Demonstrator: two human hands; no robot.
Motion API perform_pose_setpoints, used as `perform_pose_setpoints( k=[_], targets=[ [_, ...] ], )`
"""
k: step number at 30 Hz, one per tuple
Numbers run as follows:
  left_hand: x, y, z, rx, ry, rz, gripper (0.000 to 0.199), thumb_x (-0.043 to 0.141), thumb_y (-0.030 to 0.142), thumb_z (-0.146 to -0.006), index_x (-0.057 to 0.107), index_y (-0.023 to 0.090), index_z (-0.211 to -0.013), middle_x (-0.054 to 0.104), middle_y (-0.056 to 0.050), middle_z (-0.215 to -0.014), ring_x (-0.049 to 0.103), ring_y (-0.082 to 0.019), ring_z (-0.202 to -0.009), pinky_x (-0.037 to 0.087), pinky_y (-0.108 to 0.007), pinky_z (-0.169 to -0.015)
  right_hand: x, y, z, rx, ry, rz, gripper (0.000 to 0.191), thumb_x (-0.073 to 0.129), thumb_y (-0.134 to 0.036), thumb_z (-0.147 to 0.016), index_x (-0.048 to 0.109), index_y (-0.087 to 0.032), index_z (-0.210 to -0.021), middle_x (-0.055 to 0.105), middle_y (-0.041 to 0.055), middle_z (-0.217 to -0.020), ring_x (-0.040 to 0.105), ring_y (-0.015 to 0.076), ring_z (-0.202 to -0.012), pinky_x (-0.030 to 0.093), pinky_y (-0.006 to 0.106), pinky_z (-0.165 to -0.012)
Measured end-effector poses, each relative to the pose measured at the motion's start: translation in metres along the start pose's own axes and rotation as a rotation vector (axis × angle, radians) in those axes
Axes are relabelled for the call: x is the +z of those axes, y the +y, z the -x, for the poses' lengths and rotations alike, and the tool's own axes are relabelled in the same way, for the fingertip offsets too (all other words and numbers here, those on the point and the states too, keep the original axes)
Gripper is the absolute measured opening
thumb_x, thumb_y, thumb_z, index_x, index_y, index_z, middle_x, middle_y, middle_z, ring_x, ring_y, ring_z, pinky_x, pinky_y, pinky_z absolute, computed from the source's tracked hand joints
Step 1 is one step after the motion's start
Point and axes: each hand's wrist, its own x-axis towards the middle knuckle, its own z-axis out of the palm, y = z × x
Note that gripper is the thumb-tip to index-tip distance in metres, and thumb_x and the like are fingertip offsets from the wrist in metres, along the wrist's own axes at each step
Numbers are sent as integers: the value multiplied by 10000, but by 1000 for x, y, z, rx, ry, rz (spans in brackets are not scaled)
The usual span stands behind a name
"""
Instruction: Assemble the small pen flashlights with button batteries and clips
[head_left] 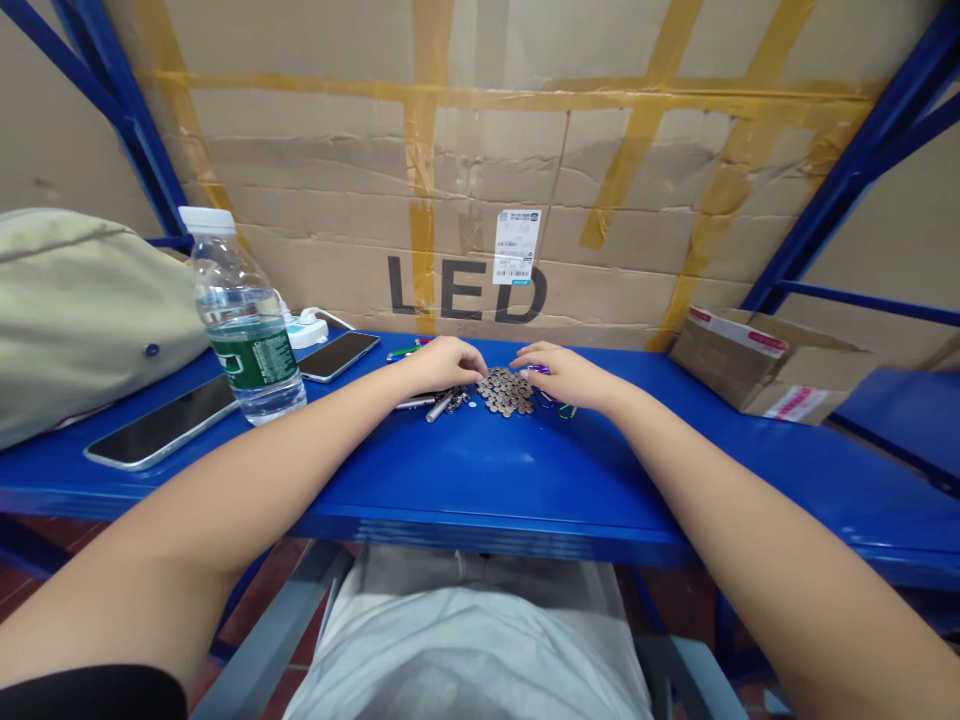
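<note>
A small heap of round metal pieces (pixel 506 391) lies on the blue shelf (pixel 480 480), near its back. My left hand (pixel 444 362) rests palm down at the heap's left edge, fingers curled over it. My right hand (pixel 564 372) rests at the heap's right edge, fingertips touching the pile. Whether either hand pinches a piece is hidden by the fingers. A few short metal rods or pens (pixel 442 403) lie just below my left hand. Small coloured clips (pixel 559 405) peek out under my right hand.
A water bottle (pixel 244 320) stands at the left, with two phones (pixel 161 425) (pixel 339 355) lying flat beside it, a white power strip (pixel 306 330) behind and a beige bag (pixel 82 310) at far left. A big "LED" carton (pixel 525 170) forms the back wall. A small cardboard box (pixel 757 370) sits right.
</note>
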Motion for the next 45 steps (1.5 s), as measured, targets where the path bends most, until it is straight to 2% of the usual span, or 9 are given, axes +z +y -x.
perform_pose_setpoints(
  k=[6, 10, 14, 17, 23, 28, 32, 39, 45],
  targets=[
    [2, 8, 3, 66, -83, -1, 201, 584, 175, -800, 741, 169, -925, 746, -11, -921, 656, -139, -808, 461, -210, -709, 0, 1, -1, -11, -31, 5, 311, 480, -165, -893, 700, -185, -1112, 647, 99, -1224, 572, 222, -1174, 424, 402, -1055],
    [6, 12, 4, 109, -97, -31, 213, 579, 173, -822, 736, 179, -967, 744, -8, -965, 661, -140, -873, 468, -209, -764, 0, 1, -1, -22, -59, 11, 304, 484, -187, -899, 699, -171, -1115, 649, 108, -1219, 575, 226, -1167, 422, 398, -1054],
    [7, 11, 2, 142, -26, -89, 269, 538, 170, -856, 721, 199, -1050, 727, -7, -1087, 648, -144, -997, 450, -221, -887, -1, 0, -1, -26, -66, 0, 294, 490, -199, -899, 702, -175, -1102, 661, 103, -1191, 583, 222, -1146, 424, 388, -1047],
    [2, 4, 0, 126, 24, -143, 287, 516, 174, -864, 717, 200, -1067, 726, -13, -1093, 645, -150, -1008, 443, -234, -906, -3, 2, 0, -4, -48, -9, 284, 497, -215, -900, 701, -188, -1096, 662, 93, -1187, 582, 219, -1145, 422, 387, -1047],
    [-17, -27, 0, -33, 165, -353, 266, 513, 246, -865, 732, 260, -1015, 721, -29, -1091, 617, -226, -1053, 409, -342, -952, -8, 23, 1, 123, 23, 35, 303, 500, -238, -910, 679, -165, -1144, 651, 110, -1221, 568, 229, -1176, 406, 391, -1064],
    [-23, -50, 1, -159, 163, -436, 261, 514, 301, -858, 734, 257, -991, 713, -45, -1109, 602, -252, -1052, 430, -348, -899, -14, 45, 2, 274, 85, 63, 349, 494, -240, -910, 643, -141, -1209, 626, 125, -1281, 541, 249, -1233, 393, 406, -1075],
    [-25, -55, 2, -193, 163, -454, 282, 497, 303, -856, 736, 242, -992, 713, -52, -1100, 604, -247, -1032, 438, -327, -877, -18, 52, 4, 338, 63, 55, 361, 472, -217, -907, 642, -122, -1211, 631, 129, -1281, 550, 247, -1229, 397, 384, -1071],
    [-27, -56, 3, -196, 164, -471, 309, 481, 317, -862, 723, 228, -1033, 693, -69, -1133, 590, -270, -1072, 437, -343, -891, -18, 50, 6, 345, 25, 46, 360, 468, -207, -909, 647, -105, -1206, 631, 133, -1283, 555, 242, -1220, 394, 376, -1072],
    [-24, -65, 2, -265, 67, -447, 353, 502, 372, -857, 690, 204, -1104, 665, -116, -1172, 586, -300, -1087, 446, -374, -892, -17, 47, 5, 340, 2, 44, 324, 482, -228, -911, 675, -150, -1160, 650, 116, -1258, 579, 244, -1200, 421, 391, -1053]
  ],
)
